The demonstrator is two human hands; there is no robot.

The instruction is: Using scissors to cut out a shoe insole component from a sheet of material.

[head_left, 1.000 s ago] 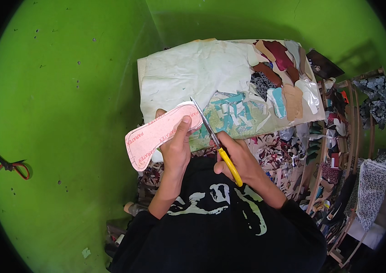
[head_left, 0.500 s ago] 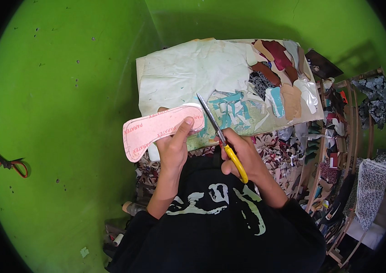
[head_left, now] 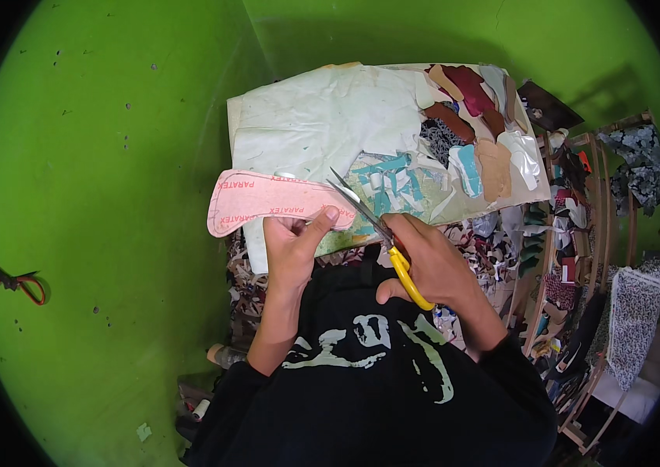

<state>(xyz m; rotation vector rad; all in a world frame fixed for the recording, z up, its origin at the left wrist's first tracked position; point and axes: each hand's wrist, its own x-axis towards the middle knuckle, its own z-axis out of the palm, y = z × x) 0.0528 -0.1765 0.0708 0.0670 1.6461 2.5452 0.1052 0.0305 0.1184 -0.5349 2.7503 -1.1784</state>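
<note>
Fingers of your left hand (head_left: 292, 247) are pinched shut on the right end of the pink insole piece (head_left: 267, 204), thumb on top near its edge. Its long axis runs left to right, and most of its length sticks out to the left, past your hand and over the green floor (head_left: 104, 156). Your right hand (head_left: 432, 268) is closed through the yellow handles of the scissors (head_left: 376, 233). The blades point up and to the left, and the tips sit just beside the insole's right end, close to your left thumb. Whether the blades touch the pink edge cannot be told. Both hands hang over the pale sheet and colored scraps on the table (head_left: 314, 124). A 2nd pair, red-handled scissors (head_left: 9, 282), lies well apart on the floor to your left.
</note>
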